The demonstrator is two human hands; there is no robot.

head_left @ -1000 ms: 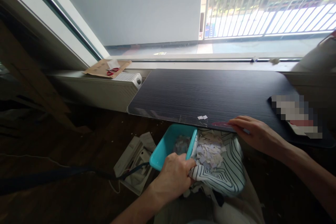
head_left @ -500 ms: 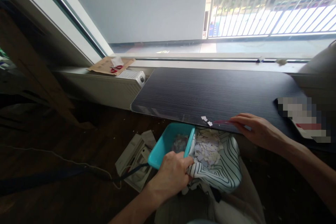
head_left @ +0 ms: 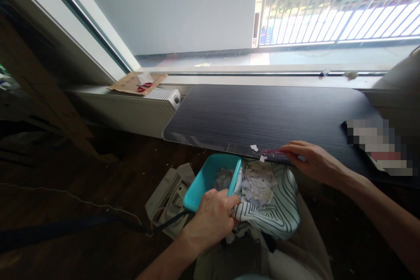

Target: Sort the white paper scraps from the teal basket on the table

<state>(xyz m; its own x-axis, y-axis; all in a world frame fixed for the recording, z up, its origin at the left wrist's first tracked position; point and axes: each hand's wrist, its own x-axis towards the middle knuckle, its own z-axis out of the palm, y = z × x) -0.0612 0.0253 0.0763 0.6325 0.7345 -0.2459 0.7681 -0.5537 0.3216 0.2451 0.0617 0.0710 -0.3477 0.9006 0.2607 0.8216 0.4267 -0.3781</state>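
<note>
My left hand (head_left: 218, 214) is closed on the near rim of a teal plastic bin (head_left: 205, 177) and the edge of a striped cloth (head_left: 282, 214) beside it. Small grey scraps lie inside the bin. Many torn paper scraps (head_left: 259, 183) fill the hollow of the cloth, which rests on my lap. My right hand (head_left: 303, 157) pinches a flat, pinkish, see-through strip (head_left: 272, 152) at the front edge of the dark tabletop (head_left: 262, 113). Its tip is close to two white paper pieces, one flat on the tabletop (head_left: 253, 148), the other at the edge (head_left: 263, 158).
Red-handled scissors (head_left: 144, 87) lie on a brown envelope (head_left: 126, 82) by the window. A white radiator (head_left: 164, 96) stands at the table's left end. At right a dark tray-like object (head_left: 352, 140) carries a blurred item. Boxes (head_left: 169, 199) and a cable (head_left: 82, 199) occupy the floor.
My right hand and the pinkish strip have moved slightly left. The nearer paper piece has slid toward me to the table edge. My left hand keeps its grip.
</note>
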